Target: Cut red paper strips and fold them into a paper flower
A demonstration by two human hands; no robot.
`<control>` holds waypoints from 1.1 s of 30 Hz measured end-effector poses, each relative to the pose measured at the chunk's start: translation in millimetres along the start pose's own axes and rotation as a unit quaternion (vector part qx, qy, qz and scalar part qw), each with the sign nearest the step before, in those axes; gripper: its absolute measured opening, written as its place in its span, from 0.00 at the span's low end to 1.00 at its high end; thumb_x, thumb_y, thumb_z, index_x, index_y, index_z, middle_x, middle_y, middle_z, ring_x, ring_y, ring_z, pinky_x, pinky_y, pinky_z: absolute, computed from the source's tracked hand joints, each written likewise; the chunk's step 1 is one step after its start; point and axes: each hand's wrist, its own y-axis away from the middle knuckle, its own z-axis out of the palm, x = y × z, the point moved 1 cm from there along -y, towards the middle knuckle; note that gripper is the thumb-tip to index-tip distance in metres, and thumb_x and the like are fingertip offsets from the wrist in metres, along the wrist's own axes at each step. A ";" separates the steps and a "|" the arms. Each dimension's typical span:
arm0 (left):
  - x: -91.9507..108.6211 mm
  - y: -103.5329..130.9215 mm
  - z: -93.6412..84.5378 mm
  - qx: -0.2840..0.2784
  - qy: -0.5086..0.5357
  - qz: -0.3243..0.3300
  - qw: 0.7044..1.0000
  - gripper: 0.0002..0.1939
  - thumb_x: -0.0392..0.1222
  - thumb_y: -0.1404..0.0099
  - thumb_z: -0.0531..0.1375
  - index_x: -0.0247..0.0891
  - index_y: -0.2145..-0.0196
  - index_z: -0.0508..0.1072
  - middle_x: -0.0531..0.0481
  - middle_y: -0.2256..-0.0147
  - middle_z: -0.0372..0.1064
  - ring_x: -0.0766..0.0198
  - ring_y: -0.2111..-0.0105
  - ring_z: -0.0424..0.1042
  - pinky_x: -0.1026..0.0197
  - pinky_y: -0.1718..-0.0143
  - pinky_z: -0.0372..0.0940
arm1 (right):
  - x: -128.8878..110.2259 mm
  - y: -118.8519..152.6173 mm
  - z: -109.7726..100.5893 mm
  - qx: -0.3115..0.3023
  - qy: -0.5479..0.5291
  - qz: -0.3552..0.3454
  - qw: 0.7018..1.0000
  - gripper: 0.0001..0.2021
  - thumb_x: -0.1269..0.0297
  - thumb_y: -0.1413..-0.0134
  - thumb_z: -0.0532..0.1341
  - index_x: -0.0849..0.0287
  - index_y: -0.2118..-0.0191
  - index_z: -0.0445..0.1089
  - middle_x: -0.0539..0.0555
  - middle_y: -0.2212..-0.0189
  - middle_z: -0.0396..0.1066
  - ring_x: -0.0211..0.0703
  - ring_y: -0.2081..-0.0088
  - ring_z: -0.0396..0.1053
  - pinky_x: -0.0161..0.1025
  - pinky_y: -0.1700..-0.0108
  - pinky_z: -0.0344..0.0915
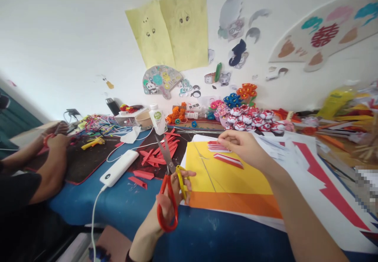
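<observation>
Scissors [170,169] in curled L hand [175,189]; R hand [239,142] half-curled, hold unclear; pwr bank [120,167] nearby.

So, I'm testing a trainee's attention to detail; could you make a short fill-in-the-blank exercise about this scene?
The left hand holds large red-handled ____.
The right hand is over ____ paper.
Along that paper's near edge runs a band coloured ____.
The table cover is ____.

Missing words: scissors; yellow; orange; blue.

Close head-worn view, forward and down across the blue table [118,207]
</observation>
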 end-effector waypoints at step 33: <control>23.8 -25.8 12.8 0.075 -0.302 -0.066 0.948 0.22 0.61 0.35 0.59 0.37 0.69 0.66 0.56 0.75 0.66 0.76 0.86 0.57 0.69 0.84 0.52 | -10.1 -10.4 -6.8 0.001 0.049 -0.017 0.999 0.12 0.55 0.42 0.61 0.57 0.63 0.76 0.54 0.69 0.77 0.45 0.66 0.74 0.39 0.64 0.69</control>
